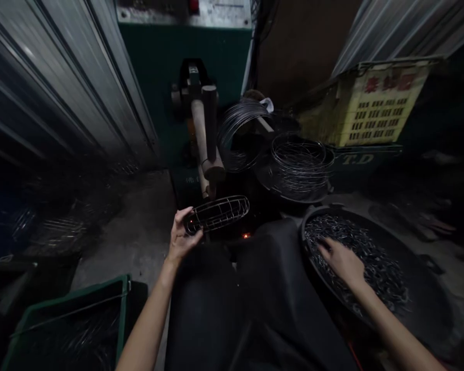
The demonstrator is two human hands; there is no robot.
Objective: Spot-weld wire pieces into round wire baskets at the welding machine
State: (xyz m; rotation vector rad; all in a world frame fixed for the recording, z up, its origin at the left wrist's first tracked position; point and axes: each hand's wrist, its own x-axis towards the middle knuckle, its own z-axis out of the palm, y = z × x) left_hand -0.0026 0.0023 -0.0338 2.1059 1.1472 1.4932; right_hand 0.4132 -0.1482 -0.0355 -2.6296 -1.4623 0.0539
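My left hand (183, 236) grips the left end of an oval wire basket (226, 208), thumb below and fingers above. The basket is held tilted just below the rod-like arms (204, 134) of a green machine. My right hand (342, 262) reaches into a round black tray (429, 304), its fingertips down among many small dark metal pieces (379, 265). What those fingertips hold, if anything, is hidden.
Coils of wire (301, 162) lie in a dark pan behind the tray. At the back right a yellow crate (382, 108) rests on a green one. A green bin (123, 314) stands at the lower left, and corrugated metal (62, 72) rises behind.
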